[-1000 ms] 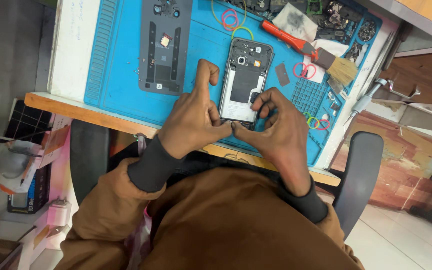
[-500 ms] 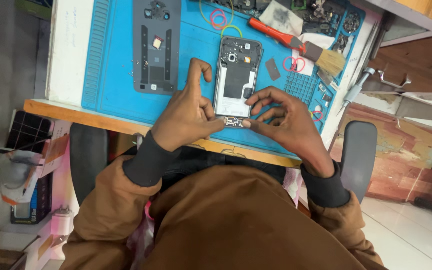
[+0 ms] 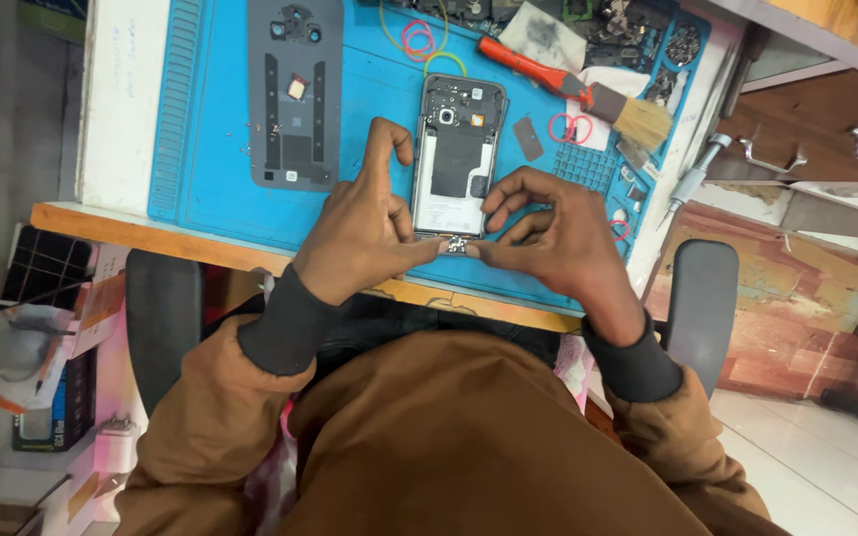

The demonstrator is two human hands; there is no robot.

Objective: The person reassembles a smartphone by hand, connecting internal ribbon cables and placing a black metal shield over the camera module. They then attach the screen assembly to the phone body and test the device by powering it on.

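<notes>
An opened phone (image 3: 457, 154) lies face down on a blue work mat (image 3: 211, 119), its inner parts showing. My left hand (image 3: 364, 228) rests against the phone's left side, forefinger stretched along its edge and thumb at its near end. My right hand (image 3: 548, 233) is at the phone's right near corner. Between both thumbs and fingertips sits a small metal part (image 3: 456, 245) at the phone's bottom end; both hands pinch it. The phone's grey back cover (image 3: 295, 94) lies apart on the mat to the left.
A red-handled brush (image 3: 573, 84) lies at the mat's far right beside pink and yellow rubber bands (image 3: 419, 40) and small loose parts (image 3: 647, 50). A screwdriver (image 3: 692, 179) lies on the white desk edge. Wooden drawers (image 3: 826, 149) stand right; boxes (image 3: 47, 328) stand left of the chair.
The view has shifted, so the desk sits higher in frame. My hands have drawn toward the phone's near end, where the fingertips now meet on the small metal part.
</notes>
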